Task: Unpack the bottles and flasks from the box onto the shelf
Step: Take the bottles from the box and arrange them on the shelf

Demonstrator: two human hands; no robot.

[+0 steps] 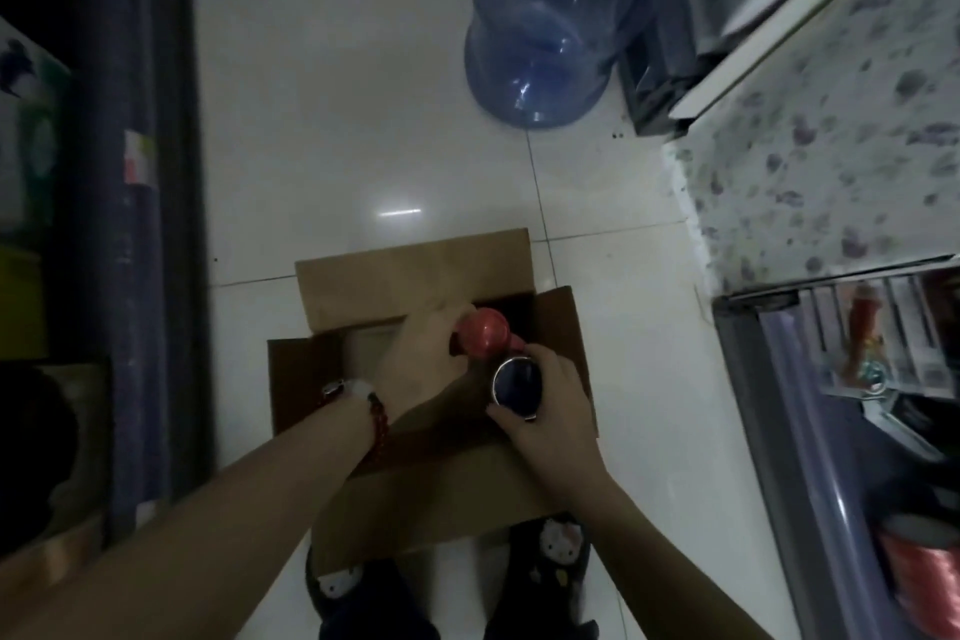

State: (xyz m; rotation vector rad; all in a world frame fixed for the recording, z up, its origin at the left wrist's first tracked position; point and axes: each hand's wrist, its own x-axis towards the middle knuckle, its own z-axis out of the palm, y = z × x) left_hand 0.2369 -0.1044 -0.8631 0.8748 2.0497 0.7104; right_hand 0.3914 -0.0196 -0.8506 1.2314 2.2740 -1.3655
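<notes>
An open cardboard box (pixel 358 286) stands on the white tiled floor in front of my feet, its flaps folded out. Over the box's opening my left hand (pixel 421 359) grips a red-capped flask (pixel 483 333) seen from above. Just to its right my right hand (pixel 545 411) holds a dark flask with a silver rim (pixel 517 387). The two flasks nearly touch. Their bodies are hidden under the caps and my hands. The inside of the box is dark, and I cannot tell what else lies in it.
A large blue water jug (pixel 540 31) stands on the floor ahead. At the right is a speckled stone countertop (pixel 831 161), with a shelf holding goods (pixel 883 353) below it. Dark rolls and boxes (pixel 130 172) line the left side.
</notes>
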